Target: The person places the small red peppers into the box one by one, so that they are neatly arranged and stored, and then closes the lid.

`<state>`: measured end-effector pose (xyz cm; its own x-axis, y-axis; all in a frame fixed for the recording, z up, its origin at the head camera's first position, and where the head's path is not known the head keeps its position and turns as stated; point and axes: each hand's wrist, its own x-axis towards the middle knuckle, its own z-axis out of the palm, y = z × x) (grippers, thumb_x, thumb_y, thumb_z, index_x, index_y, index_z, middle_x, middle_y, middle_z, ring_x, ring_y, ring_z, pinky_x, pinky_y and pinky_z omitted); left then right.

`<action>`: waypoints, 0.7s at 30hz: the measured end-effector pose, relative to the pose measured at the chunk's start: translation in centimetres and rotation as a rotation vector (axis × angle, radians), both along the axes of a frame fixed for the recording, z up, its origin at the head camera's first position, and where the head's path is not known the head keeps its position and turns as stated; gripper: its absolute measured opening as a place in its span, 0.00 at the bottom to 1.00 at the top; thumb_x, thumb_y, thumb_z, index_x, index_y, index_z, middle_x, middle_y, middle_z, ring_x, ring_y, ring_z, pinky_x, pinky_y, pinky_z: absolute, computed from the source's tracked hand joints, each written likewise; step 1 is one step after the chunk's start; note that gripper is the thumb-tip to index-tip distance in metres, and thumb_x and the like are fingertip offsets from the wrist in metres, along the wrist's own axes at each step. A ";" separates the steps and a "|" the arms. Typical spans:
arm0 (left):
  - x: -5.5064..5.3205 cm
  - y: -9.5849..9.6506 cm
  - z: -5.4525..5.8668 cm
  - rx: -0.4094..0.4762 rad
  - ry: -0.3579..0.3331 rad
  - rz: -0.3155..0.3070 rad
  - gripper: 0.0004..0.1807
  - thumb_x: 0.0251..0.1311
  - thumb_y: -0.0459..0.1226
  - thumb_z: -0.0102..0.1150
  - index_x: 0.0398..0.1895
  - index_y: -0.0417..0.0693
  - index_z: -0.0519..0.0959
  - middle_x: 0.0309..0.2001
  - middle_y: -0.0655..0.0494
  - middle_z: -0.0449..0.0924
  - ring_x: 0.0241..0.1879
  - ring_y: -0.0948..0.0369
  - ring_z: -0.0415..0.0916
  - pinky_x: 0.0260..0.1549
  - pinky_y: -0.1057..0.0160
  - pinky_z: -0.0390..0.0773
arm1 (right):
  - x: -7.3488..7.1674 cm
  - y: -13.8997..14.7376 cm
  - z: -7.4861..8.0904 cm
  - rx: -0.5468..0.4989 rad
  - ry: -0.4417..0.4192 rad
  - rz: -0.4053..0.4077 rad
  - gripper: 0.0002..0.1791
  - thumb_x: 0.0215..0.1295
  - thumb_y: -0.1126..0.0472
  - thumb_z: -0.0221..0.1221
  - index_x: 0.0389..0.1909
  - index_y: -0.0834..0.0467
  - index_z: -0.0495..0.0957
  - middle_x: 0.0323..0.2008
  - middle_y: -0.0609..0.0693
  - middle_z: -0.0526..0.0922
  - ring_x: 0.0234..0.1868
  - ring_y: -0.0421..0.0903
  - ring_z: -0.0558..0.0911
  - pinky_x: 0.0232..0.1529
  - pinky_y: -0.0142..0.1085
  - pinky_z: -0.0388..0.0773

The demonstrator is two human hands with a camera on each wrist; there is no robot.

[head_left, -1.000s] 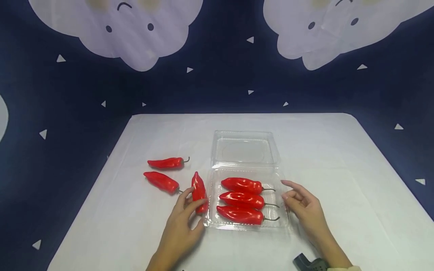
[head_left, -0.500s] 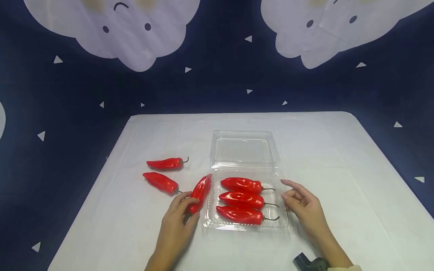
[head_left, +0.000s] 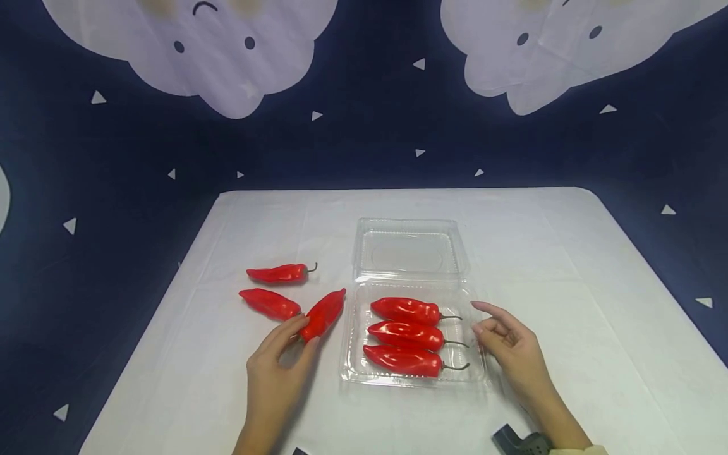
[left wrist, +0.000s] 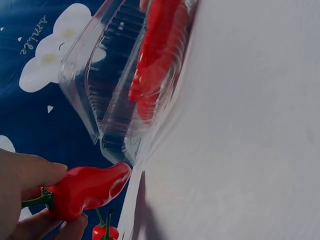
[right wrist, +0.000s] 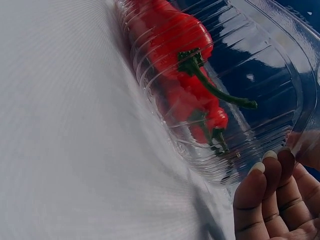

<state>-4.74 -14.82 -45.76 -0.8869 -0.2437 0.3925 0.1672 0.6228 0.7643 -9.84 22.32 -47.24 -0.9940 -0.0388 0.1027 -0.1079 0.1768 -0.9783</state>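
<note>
My left hand (head_left: 275, 373) pinches a red chili pepper (head_left: 324, 312) near its stem end, left of a clear plastic clamshell container (head_left: 348, 370). In the left wrist view, the thumb lies over the held pepper (left wrist: 90, 190), fingers beneath, with its tip toward the container's corner. Three red peppers (head_left: 405, 336) lie side by side in the container's base, stems to the right; its lid (head_left: 409, 246) is folded back. My right hand (head_left: 512, 354) holds the container's right rim, fingers bent. In the right wrist view, its fingertips (right wrist: 270, 172) meet the ribbed plastic wall.
Two more red peppers, an upper one (head_left: 279, 274) and a lower one (head_left: 270, 304), lie on the white table (head_left: 569, 253) at the left. A dark device (head_left: 520, 440) sits by the right wrist. Behind the table hangs a dark blue cloud-patterned cloth (head_left: 364, 145).
My left hand has drawn the pepper leftward from the container's edge and turned it, so its tip now points up and right. The right hand and container have stayed in place.
</note>
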 end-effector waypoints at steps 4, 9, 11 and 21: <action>0.1 -0.2 0.2 0.048 -0.044 0.022 0.29 0.50 0.30 0.79 0.58 0.51 0.84 0.58 0.61 0.83 0.58 0.60 0.81 0.49 0.75 0.77 | 0.0 0.0 0.0 -0.007 -0.003 0.001 0.23 0.72 0.67 0.61 0.65 0.64 0.73 0.33 0.63 0.81 0.27 0.44 0.80 0.31 0.29 0.81; 0.1 -0.3 0.7 0.130 -0.091 0.040 0.28 0.52 0.31 0.79 0.59 0.51 0.84 0.58 0.62 0.83 0.58 0.62 0.80 0.50 0.72 0.78 | 0.0 0.1 -0.1 0.001 0.001 -0.003 0.22 0.73 0.66 0.61 0.65 0.65 0.73 0.33 0.63 0.81 0.28 0.45 0.81 0.32 0.29 0.81; 0.1 -0.4 0.9 0.182 -0.092 0.022 0.28 0.52 0.30 0.78 0.59 0.52 0.84 0.57 0.62 0.83 0.58 0.62 0.80 0.50 0.71 0.78 | 0.0 0.1 -0.1 0.000 -0.002 -0.003 0.23 0.73 0.66 0.61 0.66 0.64 0.73 0.33 0.63 0.81 0.28 0.45 0.81 0.32 0.29 0.81; -0.3 -1.4 2.0 0.289 -0.248 0.047 0.24 0.58 0.34 0.75 0.59 0.56 0.84 0.54 0.57 0.85 0.54 0.57 0.83 0.45 0.69 0.82 | 0.0 0.2 -0.2 0.021 -0.005 0.005 0.23 0.73 0.63 0.61 0.67 0.62 0.73 0.34 0.61 0.81 0.28 0.46 0.81 0.33 0.31 0.82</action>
